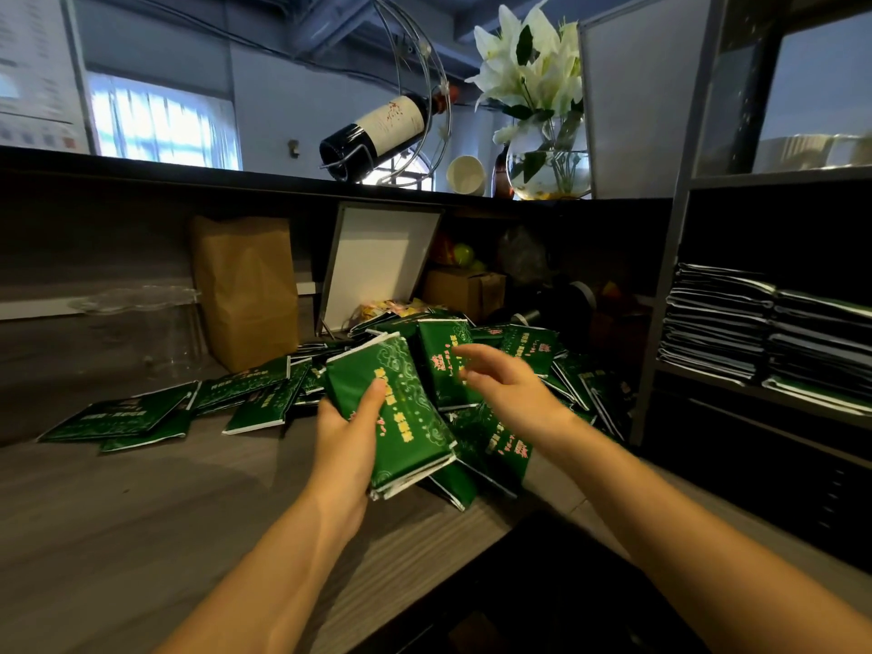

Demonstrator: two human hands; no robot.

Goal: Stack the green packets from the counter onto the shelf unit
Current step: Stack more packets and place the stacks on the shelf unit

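Note:
My left hand (pixel 347 429) grips a small stack of green packets (pixel 401 417) above the wooden counter (pixel 141 502), thumb pressed on the top packet. My right hand (pixel 507 389) hovers just to the right of the stack with relaxed, spread fingers, holding nothing. Behind and below it lies a loose pile of green packets (pixel 528 346). More packets (pixel 132 415) lie scattered flat to the left. On the right stands the dark shelf unit (pixel 670 295), where stacked packets (pixel 755 332) sit in two piles.
A brown paper bag (pixel 245 290) and a clear plastic container (pixel 146 323) stand at the counter's back left. A white board (pixel 377 262) and a cardboard box (pixel 465 290) sit behind the pile. A wine bottle (pixel 377 129) and flower vase (pixel 547 167) rest on the upper ledge.

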